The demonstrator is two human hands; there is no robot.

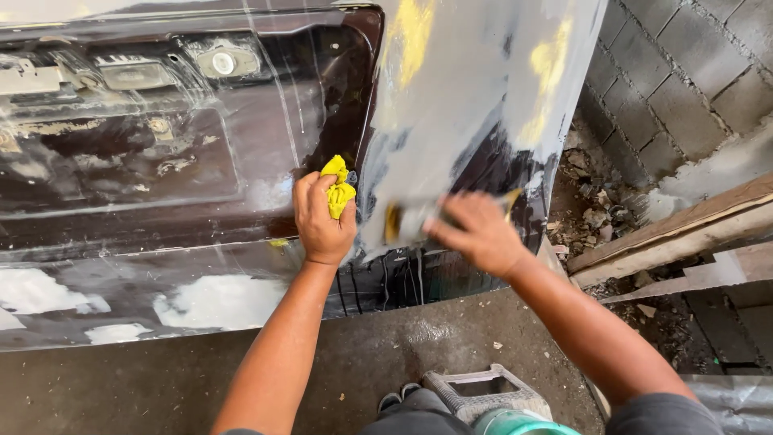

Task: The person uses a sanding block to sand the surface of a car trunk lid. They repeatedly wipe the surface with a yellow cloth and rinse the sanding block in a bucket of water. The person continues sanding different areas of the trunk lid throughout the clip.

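Here, at a dark car body panel (pixel 185 145) smeared with grey filler and yellow patches: left hand (pixel 322 221) clenched on a crumpled yellow cloth (pixel 338 189), pressed against the panel just where the dark recess meets the grey-coated corner section (pixel 475 89). Right hand (pixel 475 234) blurred in motion, gripping a flat sanding block (pixel 407 219) laid against the wet grey surface — fingers spread over its back.

Possible trouble, as a judgement only: wet runs streaking down the lower edge of the panel, so a slippery block and a slip of the right hand off the corner toward the rubble (pixel 596 209) beside the block wall (pixel 684 89). Too much pressure near the raised ridge between recess and corner likely to cut through the filler to bare paint. Knuckles of the two hands near each other — a wide stroke leftward could strike the left hand or snag the cloth.

Edges and room: panel's right edge close to the right hand, with little surface left beyond it; lower edge just beneath both hands, dripping onto the concrete floor (pixel 403 338). Open reach upward across the grey area and to the left over the dark recess. To the right, wooden planks (pixel 684 229) leaning near the wall, well apart from the hands. Below, a small stool (pixel 483 391) and a green-rimmed container (pixel 523 423) close to the body, crowding any step back.
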